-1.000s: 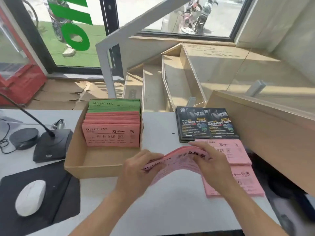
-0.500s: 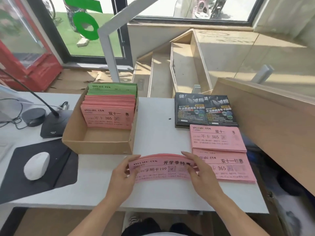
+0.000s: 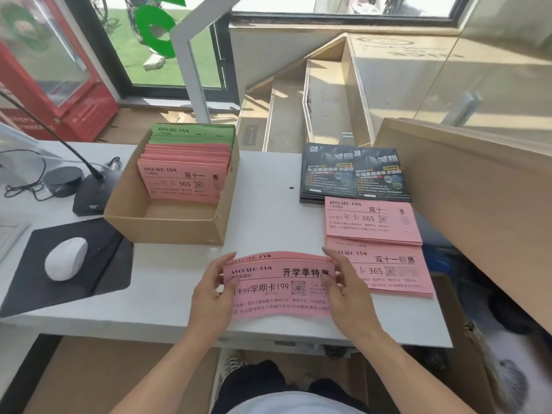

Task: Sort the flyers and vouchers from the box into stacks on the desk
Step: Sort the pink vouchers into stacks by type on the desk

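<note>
Nearest, the left hand (image 3: pixel 210 297) and right hand (image 3: pixel 348 289) each pinch an end of a bowed bundle of pink vouchers (image 3: pixel 277 289) at the front of the white desk (image 3: pixel 268 204). Just right lie two pink stacks (image 3: pixel 385 264), with black flyers (image 3: pixel 354 174) behind them. Farther left, the cardboard box (image 3: pixel 167 225) holds pink and green vouchers (image 3: pixel 191 135).

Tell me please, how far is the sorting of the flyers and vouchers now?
Partly done. Three stacks already lie on the desk: black flyers and two pink voucher stacks. In hand: the left hand and right hand hold a bowed bundle of pink vouchers at its ends. Left: the cardboard box holds more pink vouchers and green ones behind.
</note>
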A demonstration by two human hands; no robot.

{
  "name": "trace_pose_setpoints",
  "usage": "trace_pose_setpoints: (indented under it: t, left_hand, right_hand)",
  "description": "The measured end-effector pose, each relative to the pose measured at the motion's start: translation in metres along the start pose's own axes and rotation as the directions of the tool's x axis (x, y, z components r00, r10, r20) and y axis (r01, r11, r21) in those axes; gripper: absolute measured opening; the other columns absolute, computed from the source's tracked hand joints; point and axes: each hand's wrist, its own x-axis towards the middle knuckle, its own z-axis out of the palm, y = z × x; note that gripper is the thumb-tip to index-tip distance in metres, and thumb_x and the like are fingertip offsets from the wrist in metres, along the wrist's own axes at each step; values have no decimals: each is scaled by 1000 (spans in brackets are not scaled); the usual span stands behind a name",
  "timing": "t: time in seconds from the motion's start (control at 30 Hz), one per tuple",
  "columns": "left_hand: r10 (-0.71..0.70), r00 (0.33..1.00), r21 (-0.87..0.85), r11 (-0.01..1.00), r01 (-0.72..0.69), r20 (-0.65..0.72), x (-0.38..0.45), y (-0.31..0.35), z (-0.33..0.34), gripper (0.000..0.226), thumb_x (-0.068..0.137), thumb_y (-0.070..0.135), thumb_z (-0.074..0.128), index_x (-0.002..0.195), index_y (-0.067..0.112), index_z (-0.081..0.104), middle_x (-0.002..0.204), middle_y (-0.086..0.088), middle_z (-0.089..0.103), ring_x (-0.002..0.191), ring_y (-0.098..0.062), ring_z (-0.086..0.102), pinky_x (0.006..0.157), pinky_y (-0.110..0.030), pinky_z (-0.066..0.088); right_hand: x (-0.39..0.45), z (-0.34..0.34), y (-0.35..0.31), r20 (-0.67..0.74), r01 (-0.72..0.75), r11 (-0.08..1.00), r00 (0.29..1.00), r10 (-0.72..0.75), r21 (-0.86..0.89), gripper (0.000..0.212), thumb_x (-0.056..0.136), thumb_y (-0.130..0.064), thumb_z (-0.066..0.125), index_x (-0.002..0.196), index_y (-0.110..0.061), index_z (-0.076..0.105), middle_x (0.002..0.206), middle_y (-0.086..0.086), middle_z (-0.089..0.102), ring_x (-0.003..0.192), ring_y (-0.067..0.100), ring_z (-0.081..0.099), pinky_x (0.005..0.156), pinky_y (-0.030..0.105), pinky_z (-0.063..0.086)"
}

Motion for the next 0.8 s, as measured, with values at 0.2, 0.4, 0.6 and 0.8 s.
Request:
trace_pose_setpoints:
  t: [0.2, 0.4, 0.6, 0.8]
  left_hand:
    - [-20, 993, -39, 999, 25, 112, 4, 26, 46, 42, 98, 18, 63, 133, 40, 52, 109, 10, 66, 85, -9, 69, 60, -24, 58]
    - [-55, 970, 32, 998, 49, 236, 31, 56, 121, 58, 98, 15, 62, 145, 37, 37, 111, 9, 60, 81, -11, 70, 57, -30, 59]
    - [-99, 961, 127, 990, 68, 257, 51, 60, 160, 75, 89, 23, 74, 150, 34, 30, 120, 9, 61, 83, -11, 71, 76, -40, 62]
    - [-158, 922, 276, 959, 58, 353, 26, 46, 156, 120, 66, 25, 94, 158, 31, 16, 152, 6, 41, 137, -17, 44, 111, -46, 43]
  right_hand:
    - [-11, -52, 8, -191, -74, 984, 976, 105, 163, 46, 100, -15, 59, 130, -48, 48, 104, -17, 64, 90, 3, 70, 64, 23, 59]
    - [3, -105, 30, -457, -135, 983, 872, 177, 123, 42, 97, -18, 66, 132, -35, 51, 110, -12, 64, 85, 3, 69, 64, 23, 58]
    - [25, -128, 46, -508, -214, 976, 847, 158, -52, 36, 96, -29, 66, 127, -37, 51, 112, -15, 63, 93, 7, 64, 73, 34, 54]
    - [16, -126, 70, -392, -204, 952, 914, 102, -230, 50, 93, -12, 62, 139, -27, 50, 142, -6, 46, 130, 14, 45, 108, 33, 41]
